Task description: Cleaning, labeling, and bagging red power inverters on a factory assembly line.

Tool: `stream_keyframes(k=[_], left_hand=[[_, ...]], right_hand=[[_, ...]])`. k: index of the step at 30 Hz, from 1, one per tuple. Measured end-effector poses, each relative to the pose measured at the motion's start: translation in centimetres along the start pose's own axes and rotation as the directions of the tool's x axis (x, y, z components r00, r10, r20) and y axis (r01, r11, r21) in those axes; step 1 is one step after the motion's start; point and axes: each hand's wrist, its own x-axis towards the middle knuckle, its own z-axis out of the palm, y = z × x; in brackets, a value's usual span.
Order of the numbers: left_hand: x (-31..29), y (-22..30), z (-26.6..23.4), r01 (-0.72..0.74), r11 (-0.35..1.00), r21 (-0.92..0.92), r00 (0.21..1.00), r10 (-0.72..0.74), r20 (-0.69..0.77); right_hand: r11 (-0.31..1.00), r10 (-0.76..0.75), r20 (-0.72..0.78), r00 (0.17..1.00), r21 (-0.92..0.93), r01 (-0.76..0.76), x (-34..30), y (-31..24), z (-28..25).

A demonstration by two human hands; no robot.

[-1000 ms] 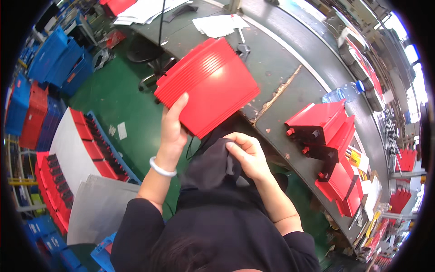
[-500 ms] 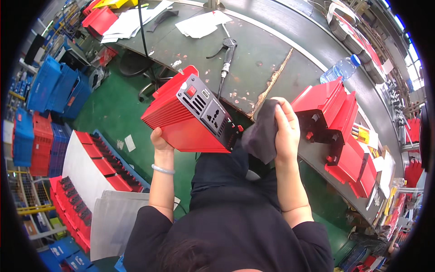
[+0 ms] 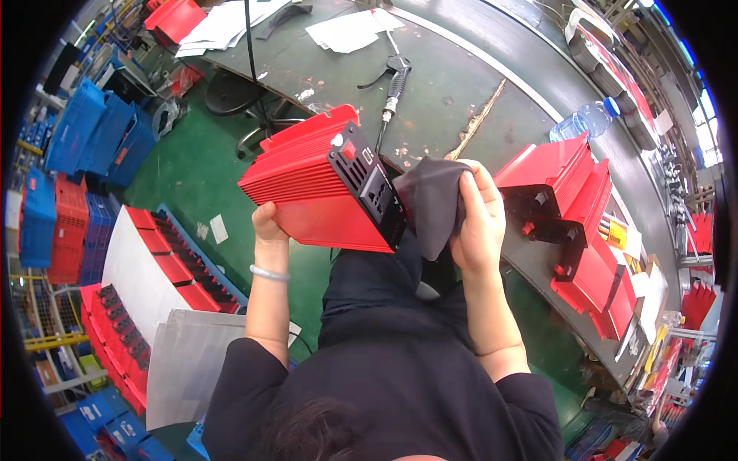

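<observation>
A red power inverter (image 3: 307, 196) with ribbed sides is held up in front of me, tilted. Its black end panel carries a red switch, slots and a socket. My left hand (image 3: 269, 226) grips the casing from below at the near left, with some fingers hidden beneath it. In my right hand (image 3: 480, 219) a dark grey cloth (image 3: 432, 201) is pinched between thumb and fingers. The cloth hangs beside the end panel; whether it touches the panel I cannot tell.
More red inverters (image 3: 565, 173) stand on the bench (image 3: 438, 77) at right, near a water bottle (image 3: 588, 119). An air blow gun (image 3: 396, 81) and papers (image 3: 346, 32) lie farther back. At left are stacked blue crates (image 3: 81, 131) and rows of red casings (image 3: 115, 338).
The inverter has turned, so its end panel now faces more to the right and shows narrower. The cloth has shifted left, nearer the panel, with my right hand.
</observation>
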Motion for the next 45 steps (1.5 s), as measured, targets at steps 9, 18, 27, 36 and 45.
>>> stream_keyframes(k=[9, 18, 27, 36, 45], left_hand=[[-0.5, -0.1, -0.5, 0.051, 0.989, 0.142, 0.999, -0.049, -0.013], [-1.2, 0.6, 0.6, 0.033, 0.967, 0.252, 0.999, -0.038, 0.012], [-1.2, 2.0, 5.1, 0.04, 0.839, 0.543, 0.999, -0.048, 0.0], [-1.0, 2.9, 9.2, 0.102, 0.636, 0.765, 0.988, -0.156, -0.002], [-0.6, 3.3, 11.2, 0.008, 0.526, 0.851, 0.98, -0.173, 0.098]], right_hand=[[0.613, -0.112, 0.266, 0.957, -0.74, 0.278, -0.7, 1.8, 1.0], [0.484, -0.43, 0.428, 0.795, -0.634, 0.603, -1.6, 3.1, 0.6], [0.87, -0.051, 0.021, 0.998, -0.49, 0.055, -0.3, 1.8, -2.3], [0.628, -0.372, 0.179, 0.911, -0.674, 0.389, -0.3, -2.4, -0.9], [0.16, -0.11, 0.601, 0.792, -0.775, 0.611, -0.5, -1.0, -0.4]])
